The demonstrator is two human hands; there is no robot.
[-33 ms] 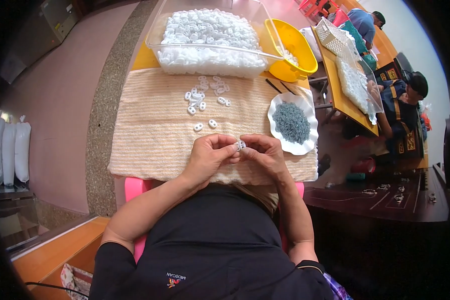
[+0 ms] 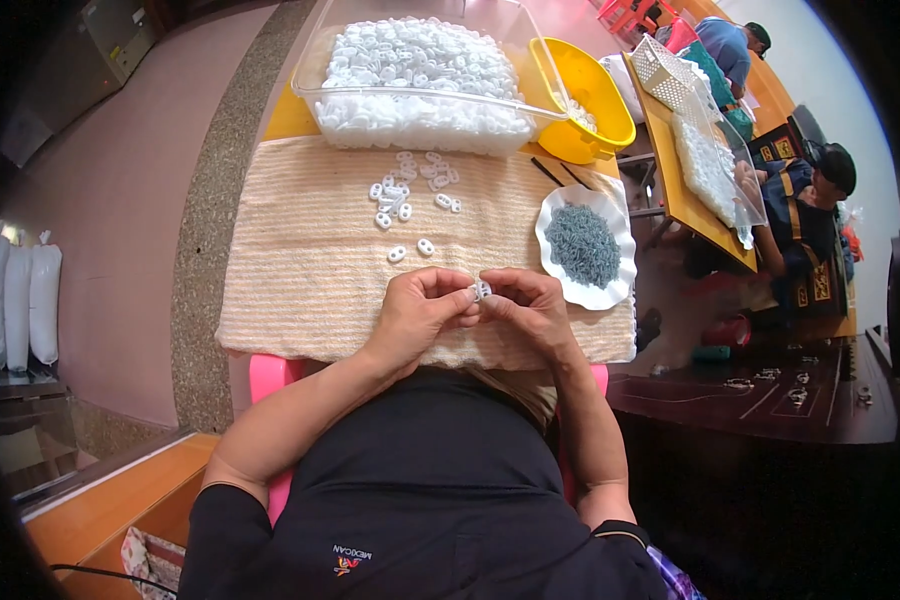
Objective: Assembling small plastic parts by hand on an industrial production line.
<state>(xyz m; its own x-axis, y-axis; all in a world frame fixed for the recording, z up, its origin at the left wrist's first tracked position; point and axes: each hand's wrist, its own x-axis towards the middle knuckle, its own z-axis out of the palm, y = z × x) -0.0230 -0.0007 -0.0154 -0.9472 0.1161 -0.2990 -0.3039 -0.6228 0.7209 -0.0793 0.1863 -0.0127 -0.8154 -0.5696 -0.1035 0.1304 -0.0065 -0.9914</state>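
Observation:
Between my two hands, just above the towel, is a small white oval plastic piece with two holes (image 2: pixel 483 289). My left hand (image 2: pixel 425 305) pinches it from the left with thumb and fingertips. From the other side the thumb and forefinger of my right hand (image 2: pixel 530 308) close on the same piece. Whether a smaller part is also in those fingertips cannot be seen. Two loose white pieces (image 2: pixel 425 247) lie just beyond my left hand, with a scattered group of similar pieces (image 2: pixel 395 190) farther off. Right of my right hand, a white wavy-rimmed dish (image 2: pixel 610 296) holds many tiny grey-blue pieces (image 2: pixel 582 245).
A clear plastic bin (image 2: pixel 315 95) full of white pieces stands at the far edge, beside a yellow basin (image 2: pixel 610 125). Two thin black sticks (image 2: pixel 548 172) lie near the dish. A striped towel (image 2: pixel 290 270) covers the table. At right, people work at another table (image 2: pixel 685 205).

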